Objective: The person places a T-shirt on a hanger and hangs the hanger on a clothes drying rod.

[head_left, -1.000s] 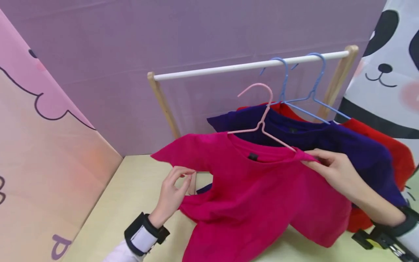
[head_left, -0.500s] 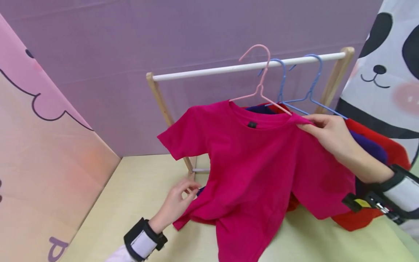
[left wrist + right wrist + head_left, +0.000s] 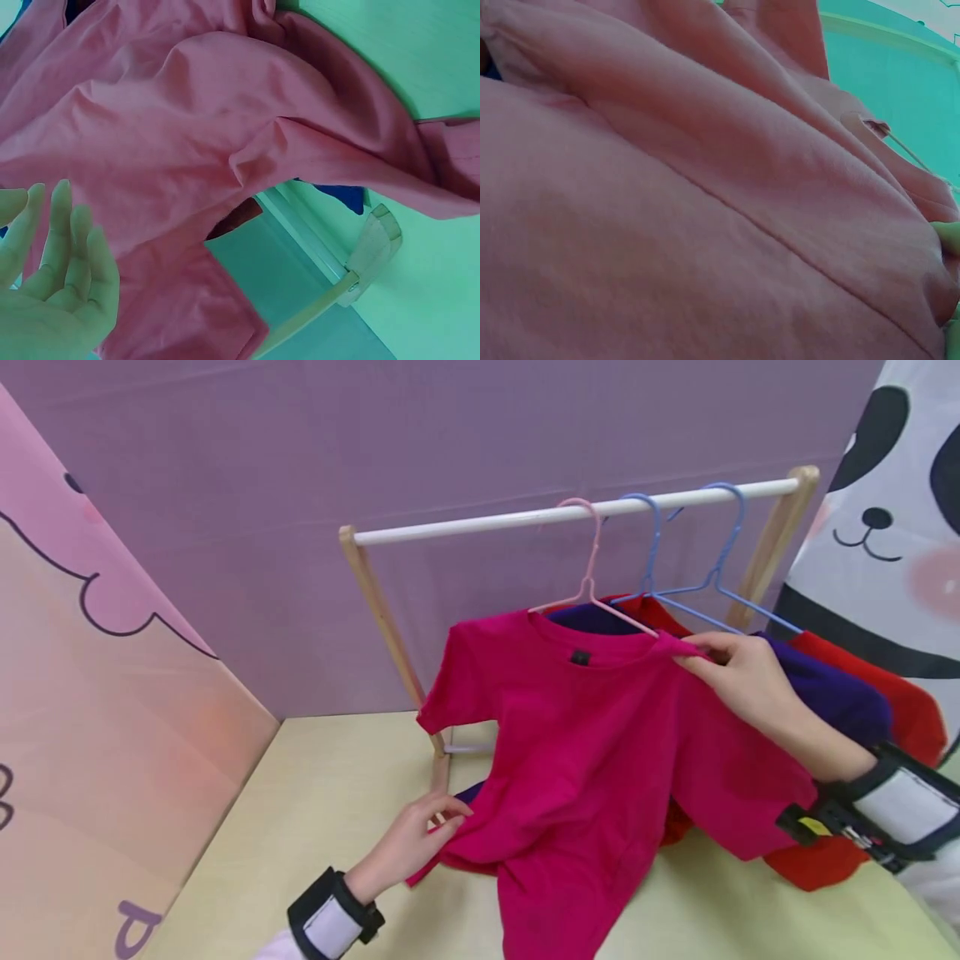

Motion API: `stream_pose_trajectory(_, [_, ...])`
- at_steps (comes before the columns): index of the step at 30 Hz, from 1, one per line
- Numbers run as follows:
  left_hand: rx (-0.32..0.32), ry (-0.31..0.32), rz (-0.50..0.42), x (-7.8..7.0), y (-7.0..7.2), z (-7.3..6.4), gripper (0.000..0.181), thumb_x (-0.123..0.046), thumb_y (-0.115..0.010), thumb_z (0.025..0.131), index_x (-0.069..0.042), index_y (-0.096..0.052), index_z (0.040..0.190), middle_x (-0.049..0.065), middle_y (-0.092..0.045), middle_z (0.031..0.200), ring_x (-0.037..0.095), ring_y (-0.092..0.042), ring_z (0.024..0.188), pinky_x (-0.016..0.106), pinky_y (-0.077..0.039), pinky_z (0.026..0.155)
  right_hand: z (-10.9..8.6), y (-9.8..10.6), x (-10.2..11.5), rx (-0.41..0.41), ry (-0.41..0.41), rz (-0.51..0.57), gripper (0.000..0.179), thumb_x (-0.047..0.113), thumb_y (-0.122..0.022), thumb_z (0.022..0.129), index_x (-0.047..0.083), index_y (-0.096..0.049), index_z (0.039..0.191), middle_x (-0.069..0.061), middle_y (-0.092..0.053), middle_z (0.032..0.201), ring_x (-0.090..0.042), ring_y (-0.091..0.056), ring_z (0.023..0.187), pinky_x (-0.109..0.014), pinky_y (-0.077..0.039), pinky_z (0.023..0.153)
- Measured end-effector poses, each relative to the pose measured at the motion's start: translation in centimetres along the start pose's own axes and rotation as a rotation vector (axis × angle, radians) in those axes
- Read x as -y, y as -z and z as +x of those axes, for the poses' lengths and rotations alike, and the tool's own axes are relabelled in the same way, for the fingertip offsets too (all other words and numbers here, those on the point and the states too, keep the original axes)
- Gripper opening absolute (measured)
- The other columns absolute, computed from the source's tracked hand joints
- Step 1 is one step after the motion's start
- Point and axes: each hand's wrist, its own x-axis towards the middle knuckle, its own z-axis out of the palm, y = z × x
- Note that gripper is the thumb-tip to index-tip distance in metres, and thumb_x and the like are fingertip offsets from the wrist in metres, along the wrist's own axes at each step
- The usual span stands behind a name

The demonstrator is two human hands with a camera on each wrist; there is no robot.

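Observation:
A magenta T-shirt (image 3: 577, 735) hangs on a pink hanger (image 3: 590, 578), whose hook curves over the white rail (image 3: 457, 528) of a small clothes rack. My right hand (image 3: 750, 685) pinches the shirt's shoulder by the hanger's right end. Low at the shirt's left side is my left hand (image 3: 412, 839), its fingers loosely bent. The left wrist view shows this hand (image 3: 64, 285) holding nothing in front of the cloth. Pink cloth (image 3: 705, 187) fills most of the right wrist view, with only a bit of the hand at the right edge.
Right of the pink hanger, two blue hangers (image 3: 651, 543) share the rail. They carry a dark purple shirt (image 3: 840, 693) and a red shirt (image 3: 911, 710). Wooden posts (image 3: 386, 627) hold up the rack on a pale table (image 3: 322, 785), with a purple backdrop (image 3: 262, 527) behind.
The right hand raised the shirt and hanger above the rail, then lowered them, so the hook now sits over it. The left hand came away from the sleeve and moved lower.

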Motion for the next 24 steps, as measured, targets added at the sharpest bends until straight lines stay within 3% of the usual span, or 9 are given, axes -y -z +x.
stream_pose_trajectory(3, [-0.007, -0.004, 0.0, 0.2, -0.1, 0.0, 0.013, -0.008, -0.056, 0.084, -0.016, -0.062, 0.092, -0.003, -0.06, 0.091, 0.011, -0.051, 0.078, 0.037, -0.05, 0.067, 0.0, 0.0, -0.1, 0.006, 0.029, -0.021, 0.02, 0.015, -0.062, 0.081, 0.001, -0.062, 0.096, -0.013, -0.059, 0.072, -0.009, -0.043, 0.055, -0.021, -0.033, 0.048])
stream_pose_trajectory(8, [0.003, -0.012, 0.0, 0.3, -0.1, 0.1, 0.012, -0.007, -0.057, 0.083, -0.013, -0.062, 0.092, -0.002, -0.06, 0.09, 0.01, -0.051, 0.076, 0.035, -0.05, 0.065, -0.2, 0.5, 0.2, 0.018, 0.091, -0.082, 0.021, 0.012, -0.063, 0.08, 0.004, -0.061, 0.099, -0.011, -0.057, 0.08, -0.01, -0.046, 0.062, -0.023, -0.037, 0.053])
stream_pose_trajectory(13, [0.026, -0.003, 0.005, 0.2, 0.2, 0.1, 0.011, -0.007, -0.056, 0.084, -0.01, -0.062, 0.093, -0.001, -0.06, 0.091, 0.011, -0.051, 0.076, 0.034, -0.05, 0.065, -0.9, 1.8, 1.2, 0.008, 0.171, -0.097, 0.025, 0.009, -0.062, 0.08, 0.006, -0.059, 0.104, -0.007, -0.053, 0.087, -0.007, -0.047, 0.068, -0.012, -0.039, 0.059])
stream_pose_trajectory(16, [0.029, 0.004, 0.01, 0.2, 0.4, 0.1, 0.011, -0.008, -0.056, 0.084, -0.01, -0.062, 0.093, -0.001, -0.06, 0.091, 0.011, -0.051, 0.076, 0.033, -0.05, 0.064, -1.8, 2.5, 1.8, 0.029, 0.143, -0.015, 0.025, 0.009, -0.061, 0.081, 0.009, -0.059, 0.105, -0.003, -0.055, 0.089, -0.004, -0.049, 0.069, -0.007, -0.038, 0.059])
stream_pose_trajectory(18, [0.03, 0.003, 0.009, 0.1, 0.5, 0.1, 0.011, -0.009, -0.055, 0.085, -0.012, -0.062, 0.093, -0.001, -0.06, 0.091, 0.011, -0.051, 0.077, 0.033, -0.05, 0.064, -2.7, 2.5, 2.2, 0.088, 0.096, 0.079, 0.024, 0.01, -0.06, 0.082, 0.009, -0.059, 0.106, 0.003, -0.058, 0.09, -0.006, -0.052, 0.069, -0.008, -0.041, 0.058])
stream_pose_trajectory(24, [0.022, 0.006, 0.001, 0.0, 0.4, -0.1, 0.011, -0.009, -0.055, 0.086, -0.011, -0.062, 0.093, 0.0, -0.06, 0.091, 0.011, -0.051, 0.076, 0.034, -0.05, 0.065, -6.3, 0.4, 2.3, 0.278, 0.015, 0.309, 0.021, 0.009, -0.056, 0.085, 0.004, -0.057, 0.105, 0.011, -0.063, 0.092, -0.015, -0.058, 0.071, -0.019, -0.049, 0.057])
